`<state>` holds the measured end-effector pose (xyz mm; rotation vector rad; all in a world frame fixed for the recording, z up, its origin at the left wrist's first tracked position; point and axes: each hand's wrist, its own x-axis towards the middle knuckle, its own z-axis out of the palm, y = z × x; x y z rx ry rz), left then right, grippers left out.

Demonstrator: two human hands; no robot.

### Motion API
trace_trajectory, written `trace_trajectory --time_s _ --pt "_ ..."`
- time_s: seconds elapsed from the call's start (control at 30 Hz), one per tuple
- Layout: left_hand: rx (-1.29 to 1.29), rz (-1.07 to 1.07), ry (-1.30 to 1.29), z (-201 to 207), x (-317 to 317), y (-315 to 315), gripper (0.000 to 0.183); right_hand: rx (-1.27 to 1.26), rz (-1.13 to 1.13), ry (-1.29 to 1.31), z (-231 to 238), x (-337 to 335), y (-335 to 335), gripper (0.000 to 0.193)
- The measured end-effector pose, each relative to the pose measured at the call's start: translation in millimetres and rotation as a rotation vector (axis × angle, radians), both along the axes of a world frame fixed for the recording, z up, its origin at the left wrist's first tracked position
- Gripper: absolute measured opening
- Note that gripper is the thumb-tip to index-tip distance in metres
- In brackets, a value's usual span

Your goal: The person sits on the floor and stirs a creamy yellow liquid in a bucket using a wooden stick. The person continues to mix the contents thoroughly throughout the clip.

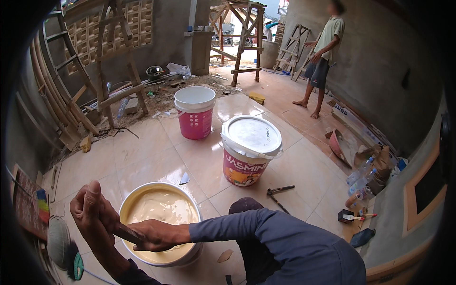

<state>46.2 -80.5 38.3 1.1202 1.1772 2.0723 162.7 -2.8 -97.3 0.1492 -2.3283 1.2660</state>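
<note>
A white bucket [194,259] of thick cream-coloured paint [164,204] stands on the tiles right in front of me. Both my hands grip one brown wooden stick [127,233] slanting over it. My left hand [92,209] is closed around the upper end, beyond the bucket's left rim, thumb pointing up. Lower down, above the paint, my right hand [161,235] wraps the stick with its arm reaching across from the right. The stick's lower end is hidden by my right hand and the paint.
Ahead stand an open pink-and-white bucket [194,114] and a lidded paint bucket [251,135]. Pincers [280,192] lie on the tiles. Paintbrushes [354,217] and plastic bottles [363,178] line the right wall. Wooden trestles [116,61] and a person [325,52] are farther off.
</note>
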Motion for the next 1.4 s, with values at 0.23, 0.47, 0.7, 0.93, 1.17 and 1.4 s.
trace_trajectory --time_s 0.23,0.47,0.7,0.93,1.17,1.4 --pt "0.078 0.080 0.057 -13.9 -6.7 16.9 0.043 0.035 -0.097 0.026 -1.4 -19.4 20.2 0.034" --pt "0.264 -0.099 -0.010 -34.4 -25.8 43.6 0.041 0.218 -0.299 0.075 -2.7 -13.4 55.1 0.031" --pt "0.154 -0.176 -0.125 -30.6 -34.8 29.3 0.046 0.214 -0.215 -0.184 8.9 14.9 44.8 0.029" --pt "-0.073 0.185 -0.048 1.2 -12.5 2.1 0.047 -0.022 0.053 -0.190 11.9 5.6 9.0 0.040" --pt "0.004 0.235 0.069 -1.9 4.2 7.1 0.045 -0.001 -0.020 -0.046 0.6 -17.4 10.0 0.039" --pt "0.163 0.124 -0.001 -24.1 -22.0 29.6 0.040 0.147 -0.208 -0.050 -0.7 -18.3 44.3 0.034"
